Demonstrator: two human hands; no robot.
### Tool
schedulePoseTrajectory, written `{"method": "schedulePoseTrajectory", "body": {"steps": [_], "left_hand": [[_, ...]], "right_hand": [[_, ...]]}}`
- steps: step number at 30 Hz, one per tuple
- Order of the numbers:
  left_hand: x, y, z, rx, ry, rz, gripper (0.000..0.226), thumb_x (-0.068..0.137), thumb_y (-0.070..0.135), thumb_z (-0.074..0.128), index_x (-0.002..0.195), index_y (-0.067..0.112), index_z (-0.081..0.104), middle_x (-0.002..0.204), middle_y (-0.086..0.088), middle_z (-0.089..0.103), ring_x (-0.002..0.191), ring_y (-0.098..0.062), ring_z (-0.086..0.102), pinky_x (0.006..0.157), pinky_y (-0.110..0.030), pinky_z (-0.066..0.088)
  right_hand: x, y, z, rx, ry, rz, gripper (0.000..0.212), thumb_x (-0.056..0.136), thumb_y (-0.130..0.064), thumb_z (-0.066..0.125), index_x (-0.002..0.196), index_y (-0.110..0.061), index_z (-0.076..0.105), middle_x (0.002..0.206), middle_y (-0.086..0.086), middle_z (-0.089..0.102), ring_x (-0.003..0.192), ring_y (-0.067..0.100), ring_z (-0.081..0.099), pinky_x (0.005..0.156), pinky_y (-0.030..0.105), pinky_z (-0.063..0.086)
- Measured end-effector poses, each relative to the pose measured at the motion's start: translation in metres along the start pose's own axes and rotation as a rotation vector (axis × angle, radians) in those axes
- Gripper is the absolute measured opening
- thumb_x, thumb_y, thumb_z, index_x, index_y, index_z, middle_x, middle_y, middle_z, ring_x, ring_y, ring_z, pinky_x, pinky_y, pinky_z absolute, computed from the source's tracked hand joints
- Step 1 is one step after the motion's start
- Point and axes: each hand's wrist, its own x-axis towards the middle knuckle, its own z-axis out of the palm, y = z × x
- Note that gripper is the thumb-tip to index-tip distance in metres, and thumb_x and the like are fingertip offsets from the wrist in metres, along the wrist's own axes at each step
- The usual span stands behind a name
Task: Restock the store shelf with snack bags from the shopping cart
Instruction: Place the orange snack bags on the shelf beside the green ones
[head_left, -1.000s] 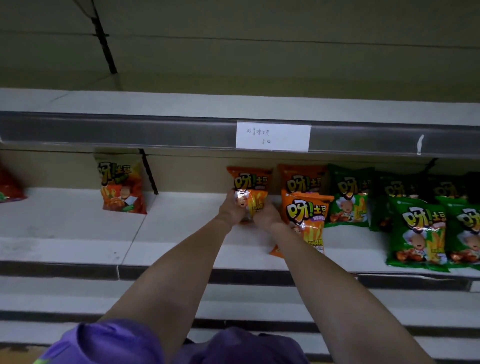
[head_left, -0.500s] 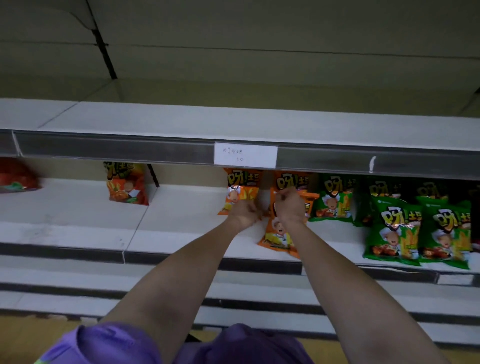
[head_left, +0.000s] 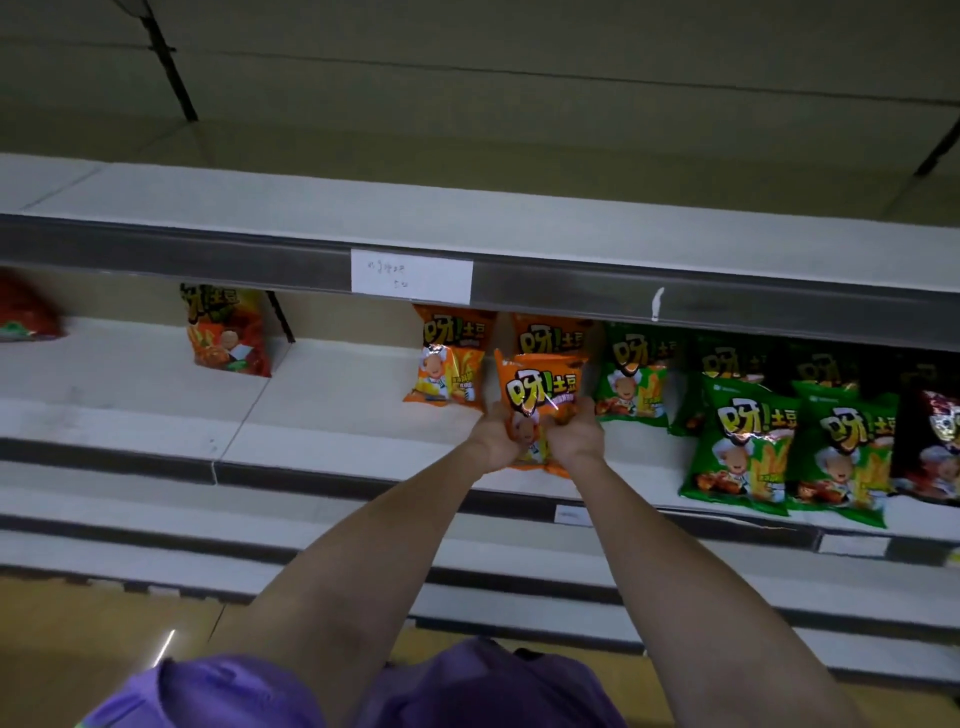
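I am seeing both hands, left hand (head_left: 497, 441) and right hand (head_left: 577, 435), gripping the front orange snack bag (head_left: 540, 400) between them, standing on the shelf (head_left: 332, 415).

Glossy foil orange snack bag (head_left: 540, 395); matt painted shelf (head_left: 337, 410).

Three orange snack bags (head_left: 540, 395), two hands (head_left: 498, 441).

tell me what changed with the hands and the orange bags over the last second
Both hands left the far orange bag, which now stands alone at the back. The left hand and right hand moved to the front orange bag and took hold of its lower sides, standing it upright near the shelf edge. The green bags and the lone bag farther left stayed put.
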Motion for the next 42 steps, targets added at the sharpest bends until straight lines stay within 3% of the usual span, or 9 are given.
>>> {"method": "schedulePoseTrajectory", "body": {"steps": [7,10,13,18,23,26,34,39,42], "left_hand": [[-0.024,-0.011,-0.02,-0.098,0.127,-0.107,0.041,0.094,0.012,0.064,0.132,0.008,0.046,0.128,-0.017,0.057,0.109,-0.031,0.056,0.078,-0.028,0.042],[-0.035,-0.03,-0.042,-0.144,0.24,-0.152,0.021,0.094,0.014,0.064,0.11,0.012,0.051,0.122,-0.017,0.062,0.105,-0.034,0.06,0.082,-0.03,0.046],[-0.053,-0.051,-0.066,-0.185,0.335,-0.18,0.01,0.094,0.01,0.06,0.099,0.013,0.052,0.113,-0.014,0.063,0.092,-0.028,0.057,0.077,-0.029,0.046],[-0.104,-0.099,-0.099,-0.204,0.4,-0.228,0.012,0.094,0.011,0.056,0.107,0.011,0.058,0.103,-0.012,0.067,0.087,-0.028,0.063,0.07,-0.028,0.047],[-0.187,-0.168,-0.135,-0.244,0.56,-0.323,0.017,0.093,0.009,0.053,0.108,0.01,0.061,0.102,-0.01,0.068,0.086,-0.025,0.063,0.067,-0.029,0.048],[-0.249,-0.215,-0.154,-0.278,0.699,-0.446,0.018,0.092,0.01,0.051,0.106,0.012,0.061,0.095,-0.005,0.065,0.075,-0.018,0.059,0.058,-0.023,0.045],[-0.393,-0.31,-0.166,-0.321,1.001,-0.773,0.019,0.09,0.01,0.055,0.104,0.009,0.068,0.104,-0.015,0.071,0.099,-0.032,0.064,0.077,-0.031,0.048],[-0.473,-0.331,-0.14,-0.476,1.236,-0.994,0.008,0.086,0.01,0.057,0.086,0.016,0.062,0.092,-0.015,0.072,0.09,-0.033,0.069,0.078,-0.036,0.055],[-0.517,-0.324,-0.103,-0.549,1.35,-1.145,0.003,0.088,0.012,0.061,0.087,0.015,0.062,0.093,-0.014,0.072,0.091,-0.03,0.066,0.072,-0.028,0.043]], "right_hand": [[-0.017,-0.031,0.011,-0.132,0.182,-0.084,0.064,0.084,-0.018,0.074,0.136,0.0,0.041,0.133,0.02,0.048,0.122,0.039,0.048,0.091,0.039,0.045],[-0.036,-0.05,0.029,-0.132,0.037,-0.189,0.037,0.092,-0.017,0.065,0.124,-0.003,0.052,0.128,0.02,0.055,0.115,0.038,0.055,0.084,0.035,0.046],[-0.06,-0.064,0.054,-0.183,-0.09,-0.279,0.04,0.092,-0.023,0.065,0.128,-0.011,0.051,0.125,0.016,0.058,0.109,0.037,0.06,0.087,0.038,0.052],[-0.113,-0.088,0.098,-0.202,-0.297,-0.311,0.021,0.091,-0.02,0.063,0.108,-0.014,0.053,0.113,0.009,0.061,0.101,0.029,0.058,0.077,0.029,0.037],[-0.194,-0.114,0.159,-0.221,-0.525,-0.393,0.013,0.089,-0.018,0.061,0.1,-0.014,0.054,0.104,0.007,0.064,0.088,0.024,0.059,0.072,0.029,0.043],[-0.26,-0.127,0.202,-0.192,-0.671,-0.491,0.01,0.088,-0.015,0.061,0.097,-0.013,0.058,0.101,0.004,0.064,0.086,0.021,0.06,0.072,0.029,0.045],[-0.411,-0.126,0.281,-0.246,-1.032,-0.769,0.009,0.09,-0.014,0.061,0.096,-0.016,0.055,0.096,0.002,0.062,0.084,0.02,0.057,0.063,0.025,0.044],[-0.485,-0.106,0.295,-0.386,-1.327,-0.926,0.011,0.089,-0.013,0.059,0.101,-0.015,0.059,0.094,0.002,0.064,0.085,0.022,0.058,0.069,0.028,0.04],[-0.53,-0.086,0.296,-0.451,-1.51,-1.031,0.009,0.087,-0.014,0.062,0.091,-0.02,0.058,0.088,0.001,0.064,0.087,0.025,0.062,0.071,0.03,0.043]]}}
